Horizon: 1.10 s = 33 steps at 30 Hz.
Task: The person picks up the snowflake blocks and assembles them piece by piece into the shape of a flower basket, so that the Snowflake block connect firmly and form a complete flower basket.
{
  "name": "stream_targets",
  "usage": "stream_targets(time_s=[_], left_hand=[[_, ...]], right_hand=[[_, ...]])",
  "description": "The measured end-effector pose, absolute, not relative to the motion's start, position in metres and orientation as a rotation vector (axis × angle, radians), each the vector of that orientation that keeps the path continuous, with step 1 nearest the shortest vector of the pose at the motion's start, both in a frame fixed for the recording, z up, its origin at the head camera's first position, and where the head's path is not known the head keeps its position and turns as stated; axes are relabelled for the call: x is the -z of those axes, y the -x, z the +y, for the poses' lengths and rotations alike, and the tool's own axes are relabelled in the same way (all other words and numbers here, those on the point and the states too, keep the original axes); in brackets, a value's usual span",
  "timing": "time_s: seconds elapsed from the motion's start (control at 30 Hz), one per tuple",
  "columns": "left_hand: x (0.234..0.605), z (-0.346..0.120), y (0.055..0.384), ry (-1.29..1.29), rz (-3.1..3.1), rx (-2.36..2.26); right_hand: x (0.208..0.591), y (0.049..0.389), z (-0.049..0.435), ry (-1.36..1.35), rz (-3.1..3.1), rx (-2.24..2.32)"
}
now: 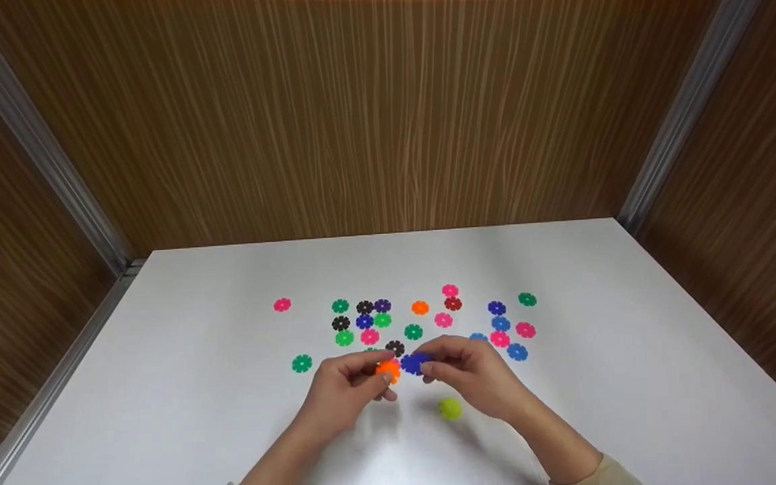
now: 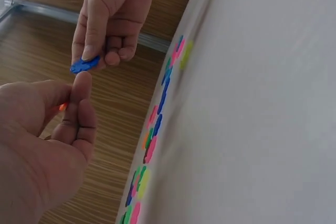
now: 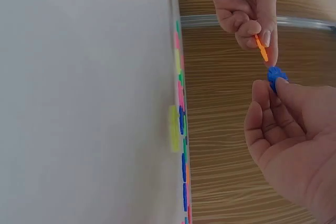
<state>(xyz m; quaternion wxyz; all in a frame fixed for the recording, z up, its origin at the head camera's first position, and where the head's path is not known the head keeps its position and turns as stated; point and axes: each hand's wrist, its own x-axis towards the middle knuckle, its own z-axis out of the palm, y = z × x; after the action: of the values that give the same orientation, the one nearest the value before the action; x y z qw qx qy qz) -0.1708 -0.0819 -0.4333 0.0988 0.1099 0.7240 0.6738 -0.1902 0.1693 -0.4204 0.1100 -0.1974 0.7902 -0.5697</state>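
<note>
My left hand (image 1: pixel 344 387) pinches an orange notched interlocking disc (image 1: pixel 389 372) between thumb and fingers. Facing it, my right hand (image 1: pixel 479 374) pinches a dark blue notched disc (image 1: pixel 413 364). Both are held above the table, close together. From the right wrist view, the orange disc (image 3: pixel 261 49) is seen nearly edge-on just above the blue disc (image 3: pixel 275 76); whether they touch I cannot tell. The left hand hides most of the orange disc (image 2: pixel 63 107) in the left wrist view. A yellow-green disc (image 1: pixel 450 408) lies on the table below the right hand.
Several loose discs lie spread over the middle of the white table (image 1: pixel 192 404), among them a black one (image 1: pixel 395 348), a green one (image 1: pixel 302 364) and a pink one (image 1: pixel 282 305). Wood-grain panels (image 1: pixel 374 121) stand at the back and both sides.
</note>
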Motion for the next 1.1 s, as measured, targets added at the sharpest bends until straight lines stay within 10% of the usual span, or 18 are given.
stream_targets(time_s=[1.1], left_hand=[[0.453,-0.079,0.173,-0.345,2.02,-1.988]], right_hand=[[0.443,0.197,0.166,0.654,2.278,1.726]])
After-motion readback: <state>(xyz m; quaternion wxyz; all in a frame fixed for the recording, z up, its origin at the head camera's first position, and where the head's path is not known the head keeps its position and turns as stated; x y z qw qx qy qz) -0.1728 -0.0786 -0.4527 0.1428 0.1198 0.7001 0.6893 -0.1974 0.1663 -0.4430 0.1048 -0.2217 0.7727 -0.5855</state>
